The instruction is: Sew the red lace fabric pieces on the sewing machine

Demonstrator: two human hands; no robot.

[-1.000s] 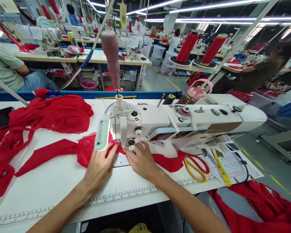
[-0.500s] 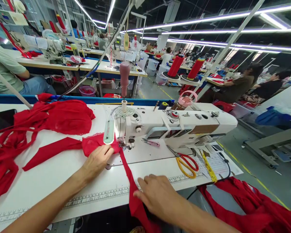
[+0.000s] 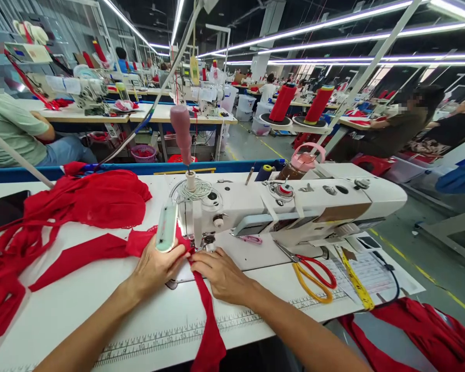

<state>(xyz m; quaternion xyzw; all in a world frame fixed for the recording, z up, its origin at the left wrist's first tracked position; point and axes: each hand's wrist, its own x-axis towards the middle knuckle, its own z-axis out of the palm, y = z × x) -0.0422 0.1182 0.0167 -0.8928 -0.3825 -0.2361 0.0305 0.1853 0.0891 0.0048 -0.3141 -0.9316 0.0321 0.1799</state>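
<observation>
Both bare forearms reach forward from the lower edge of the head view, converging. The left hand lies palm down, fingers stretched ahead and slightly spread. The right hand, also palm down, angles inward, its fingertips almost meeting the left thumb; whether they pinch is unclear. Both wrists sit low and straight

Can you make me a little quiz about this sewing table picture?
1. True or false: the scissors lie to the left of the left hand.
2. What colour is the fabric that the right hand touches? A blue, B red, C green.
3. What is the long yellow thing lying just right of the scissors, in front of the sewing machine?

Key: 1 false, they lie to the right of both hands. 2 B. 3 a tape measure.
</observation>
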